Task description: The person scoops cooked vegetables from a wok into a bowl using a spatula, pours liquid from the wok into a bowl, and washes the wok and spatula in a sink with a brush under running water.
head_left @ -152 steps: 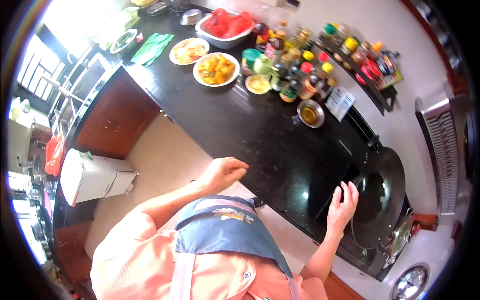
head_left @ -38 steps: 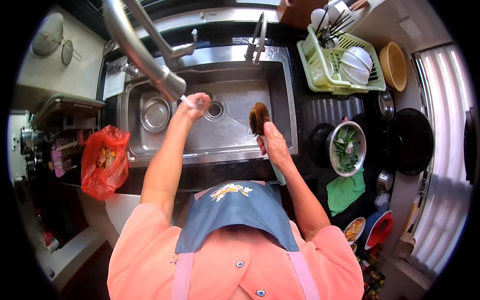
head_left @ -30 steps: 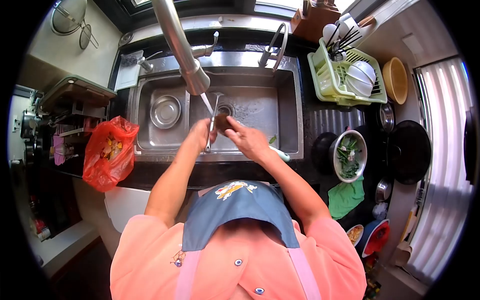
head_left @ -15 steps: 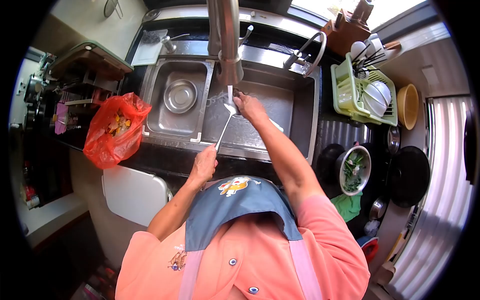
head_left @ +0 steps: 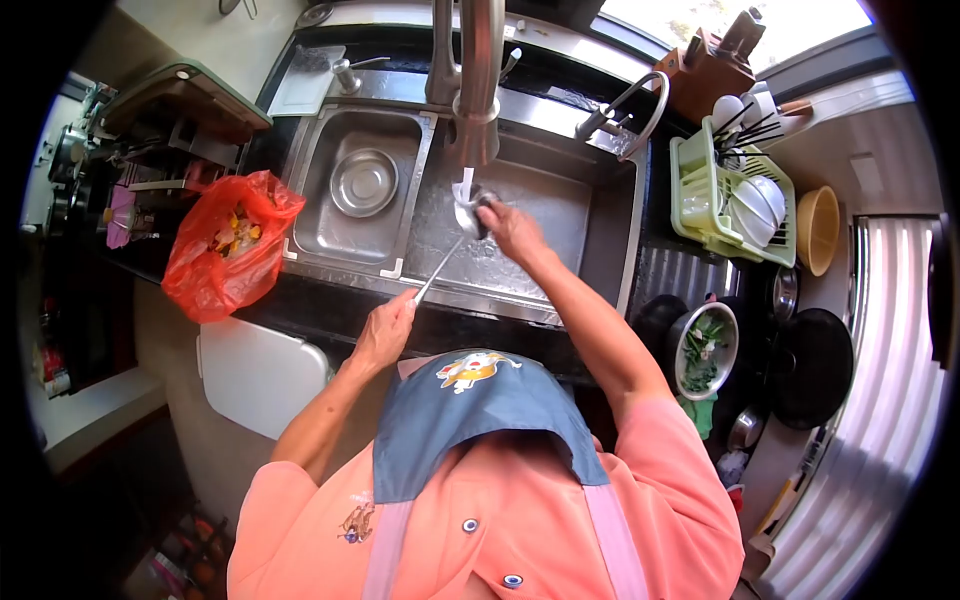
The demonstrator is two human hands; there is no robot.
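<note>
Over the large basin of the sink, my left hand is closed round the handle end of a long-handled metal spoon. The spoon's head lies under the running water of the faucet. My right hand is closed on a dark scrubber, pressed at the spoon's head. The fingers and the water partly hide where they meet.
A metal bowl sits in the smaller left basin. A red plastic bag with food scraps hangs at the left. On the right stand a green dish rack, a bowl of leafy greens and a knife block.
The spoon's handle has tilted and my left hand has moved slightly left and down. My right hand has shifted a little right and down, at the spoon's head. The view has shifted slightly.
</note>
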